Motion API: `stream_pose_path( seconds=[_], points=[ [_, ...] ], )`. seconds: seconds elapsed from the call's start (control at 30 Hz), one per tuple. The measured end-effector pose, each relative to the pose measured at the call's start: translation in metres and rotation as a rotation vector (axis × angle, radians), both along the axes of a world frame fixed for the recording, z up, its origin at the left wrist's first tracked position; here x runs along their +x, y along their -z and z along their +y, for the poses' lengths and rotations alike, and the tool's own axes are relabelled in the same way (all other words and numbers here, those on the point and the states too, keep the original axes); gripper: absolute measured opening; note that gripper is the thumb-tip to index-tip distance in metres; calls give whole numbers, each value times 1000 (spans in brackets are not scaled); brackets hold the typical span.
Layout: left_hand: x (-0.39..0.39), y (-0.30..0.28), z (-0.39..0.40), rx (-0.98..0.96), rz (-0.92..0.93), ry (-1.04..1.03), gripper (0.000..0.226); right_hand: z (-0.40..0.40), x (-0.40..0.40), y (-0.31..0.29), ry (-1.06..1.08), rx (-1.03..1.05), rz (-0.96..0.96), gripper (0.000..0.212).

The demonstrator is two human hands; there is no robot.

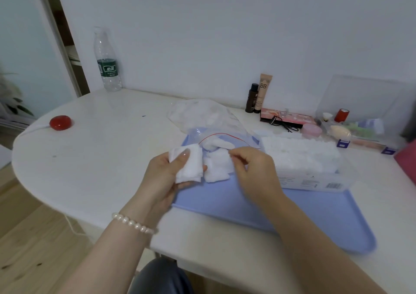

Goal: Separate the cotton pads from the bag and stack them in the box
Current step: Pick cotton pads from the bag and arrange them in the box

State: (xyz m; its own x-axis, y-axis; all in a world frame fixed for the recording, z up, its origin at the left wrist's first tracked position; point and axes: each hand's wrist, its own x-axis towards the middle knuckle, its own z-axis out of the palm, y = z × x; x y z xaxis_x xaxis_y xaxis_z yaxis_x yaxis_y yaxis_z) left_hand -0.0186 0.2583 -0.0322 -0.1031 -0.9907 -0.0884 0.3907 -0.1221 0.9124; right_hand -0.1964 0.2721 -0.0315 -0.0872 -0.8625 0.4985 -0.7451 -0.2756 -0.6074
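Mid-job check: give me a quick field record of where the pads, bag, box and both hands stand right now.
left hand: holds a small stack of cotton pads, thumb on top
right hand: fingers curled, pinching at the loose pads by the bag mouth
bag: clear zip bag, red seal line, open, lying on the blue tray, pads inside
box: clear, on the tray at right, already holding white pads
behind: second clear bag, water bottle, cosmetics by the wall

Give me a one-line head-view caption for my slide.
Left hand holds cotton pads; right hand pinches another by the bag.
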Motion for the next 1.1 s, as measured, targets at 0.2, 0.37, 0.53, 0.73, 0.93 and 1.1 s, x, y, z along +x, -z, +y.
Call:
stream_pose_path(
  seconds=[0.2, 0.37, 0.53, 0.73, 0.93, 1.1],
  points=[
    [2, 5, -1, 8, 50, -5, 38, -3, 17, 17, -105, 230, 348, 43],
    [3, 6, -2, -2, 80, -6, 32, 0, 11, 16, -118, 299, 313, 48],
    [3, 5, -2, -5, 136, 18, 26, -4, 6, 16, -58, 128, 251, 18],
    [-1, 6, -3, 4, 132, 17, 20, 7, -4, -13, -132, 192, -705, 16],
    [-23, 7, 4, 37, 107, 163, 24, 17, -19, -26, -439, 524, -1062, 4],
    [-36, 6, 8, 66, 104, 254, 24, 19, -19, -28, -441, 486, -972, 33]
  ],
)
